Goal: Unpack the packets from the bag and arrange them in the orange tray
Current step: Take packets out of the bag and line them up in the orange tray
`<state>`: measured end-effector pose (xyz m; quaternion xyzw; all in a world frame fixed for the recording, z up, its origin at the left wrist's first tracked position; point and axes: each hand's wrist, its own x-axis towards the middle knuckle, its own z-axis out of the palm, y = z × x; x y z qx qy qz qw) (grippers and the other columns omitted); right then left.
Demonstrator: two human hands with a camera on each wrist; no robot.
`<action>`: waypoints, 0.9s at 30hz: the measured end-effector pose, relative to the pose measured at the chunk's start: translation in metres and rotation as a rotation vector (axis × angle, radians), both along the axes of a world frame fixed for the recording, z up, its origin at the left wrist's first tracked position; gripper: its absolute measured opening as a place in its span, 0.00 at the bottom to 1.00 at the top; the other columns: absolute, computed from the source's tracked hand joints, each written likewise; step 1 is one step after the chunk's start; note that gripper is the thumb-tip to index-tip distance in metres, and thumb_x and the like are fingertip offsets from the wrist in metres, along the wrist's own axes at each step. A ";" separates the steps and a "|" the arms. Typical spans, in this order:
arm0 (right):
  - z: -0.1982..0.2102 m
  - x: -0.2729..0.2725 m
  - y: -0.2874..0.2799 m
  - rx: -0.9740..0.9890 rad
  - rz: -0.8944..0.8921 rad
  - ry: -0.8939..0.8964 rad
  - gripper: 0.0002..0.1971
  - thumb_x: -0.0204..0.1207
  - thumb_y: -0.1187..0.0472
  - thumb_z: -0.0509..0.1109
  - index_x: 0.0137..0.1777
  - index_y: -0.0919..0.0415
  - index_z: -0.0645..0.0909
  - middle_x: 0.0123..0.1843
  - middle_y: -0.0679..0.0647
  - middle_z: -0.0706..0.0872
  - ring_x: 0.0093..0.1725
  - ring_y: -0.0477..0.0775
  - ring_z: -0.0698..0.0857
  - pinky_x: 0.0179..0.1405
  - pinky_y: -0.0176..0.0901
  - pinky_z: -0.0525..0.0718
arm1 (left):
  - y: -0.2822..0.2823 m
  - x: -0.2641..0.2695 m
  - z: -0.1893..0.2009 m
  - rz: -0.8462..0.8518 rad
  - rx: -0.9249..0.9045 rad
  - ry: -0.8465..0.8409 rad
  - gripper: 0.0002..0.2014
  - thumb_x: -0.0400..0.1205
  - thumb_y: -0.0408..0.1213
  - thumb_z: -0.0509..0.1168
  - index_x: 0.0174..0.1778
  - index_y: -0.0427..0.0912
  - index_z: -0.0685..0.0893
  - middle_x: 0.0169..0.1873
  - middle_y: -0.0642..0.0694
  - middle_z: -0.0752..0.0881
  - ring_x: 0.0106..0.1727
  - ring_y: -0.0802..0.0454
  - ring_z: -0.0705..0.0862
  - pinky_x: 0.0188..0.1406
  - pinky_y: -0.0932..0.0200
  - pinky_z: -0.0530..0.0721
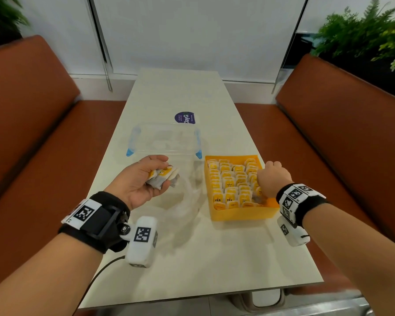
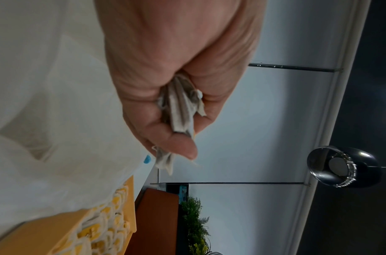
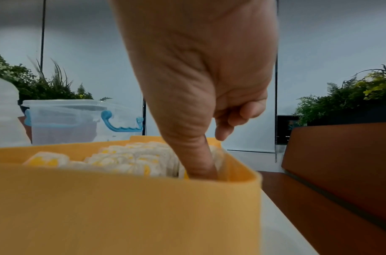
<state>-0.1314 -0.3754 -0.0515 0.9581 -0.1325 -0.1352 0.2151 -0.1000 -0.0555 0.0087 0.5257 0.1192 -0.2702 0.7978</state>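
My left hand (image 1: 156,169) is palm up above the table and grips a small bunch of white and yellow tea packets (image 1: 167,179); the left wrist view shows their edges (image 2: 181,110) squeezed between thumb and fingers. The orange tray (image 1: 237,213) holds rows of upright tea packets (image 1: 230,183). My right hand (image 1: 269,179) is over the tray's right side, fingers curled. In the right wrist view its thumb (image 3: 194,155) reaches down between the packets (image 3: 131,158) and the tray wall (image 3: 122,207). Whether it pinches a packet is hidden. A crumpled clear plastic bag (image 1: 187,197) lies between my left hand and the tray.
A clear plastic box with blue handles (image 1: 164,140) stands behind the bag, and a purple sticker (image 1: 184,117) lies beyond it. The white table (image 1: 192,258) runs between two brown benches (image 1: 328,133). Plants stand behind the benches.
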 end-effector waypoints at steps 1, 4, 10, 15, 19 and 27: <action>-0.001 0.000 -0.001 -0.019 0.023 -0.002 0.08 0.78 0.59 0.67 0.56 0.57 0.80 0.60 0.59 0.75 0.60 0.59 0.74 0.54 0.46 0.79 | 0.000 0.000 0.000 0.000 0.000 -0.001 0.05 0.81 0.27 0.64 0.48 0.40 0.83 0.51 0.37 0.83 0.55 0.38 0.84 0.23 0.62 0.85; -0.006 0.002 -0.001 -0.057 0.081 0.005 0.07 0.78 0.60 0.65 0.54 0.56 0.81 0.60 0.58 0.75 0.60 0.59 0.73 0.55 0.46 0.79 | -0.002 0.000 0.000 -0.003 0.001 -0.006 0.05 0.81 0.27 0.64 0.48 0.40 0.83 0.51 0.37 0.83 0.53 0.38 0.85 0.22 0.62 0.84; -0.010 0.007 -0.003 -0.048 0.136 -0.020 0.09 0.79 0.59 0.64 0.56 0.51 0.82 0.60 0.56 0.76 0.60 0.58 0.72 0.56 0.46 0.77 | -0.001 0.001 0.000 0.005 0.011 -0.005 0.05 0.81 0.27 0.65 0.50 0.40 0.83 0.54 0.36 0.83 0.54 0.38 0.85 0.23 0.61 0.85; -0.010 0.010 -0.003 -0.024 0.114 -0.025 0.10 0.78 0.54 0.68 0.57 0.52 0.82 0.60 0.56 0.76 0.61 0.58 0.72 0.57 0.46 0.77 | -0.002 0.001 -0.001 0.017 0.024 -0.005 0.06 0.81 0.27 0.65 0.50 0.40 0.83 0.54 0.36 0.83 0.54 0.38 0.85 0.22 0.61 0.85; 0.000 0.011 0.001 0.016 0.095 -0.015 0.13 0.73 0.50 0.73 0.56 0.51 0.83 0.60 0.56 0.76 0.61 0.58 0.72 0.59 0.47 0.78 | -0.003 0.000 0.001 0.014 0.014 -0.016 0.06 0.81 0.27 0.65 0.51 0.40 0.83 0.49 0.38 0.84 0.37 0.44 0.90 0.22 0.61 0.85; 0.071 0.018 0.055 0.395 0.218 -0.212 0.14 0.72 0.51 0.73 0.55 0.57 0.84 0.56 0.56 0.81 0.56 0.58 0.80 0.51 0.45 0.78 | -0.008 -0.005 0.005 0.016 -0.020 0.044 0.05 0.79 0.33 0.69 0.48 0.38 0.81 0.42 0.34 0.87 0.36 0.40 0.90 0.20 0.61 0.83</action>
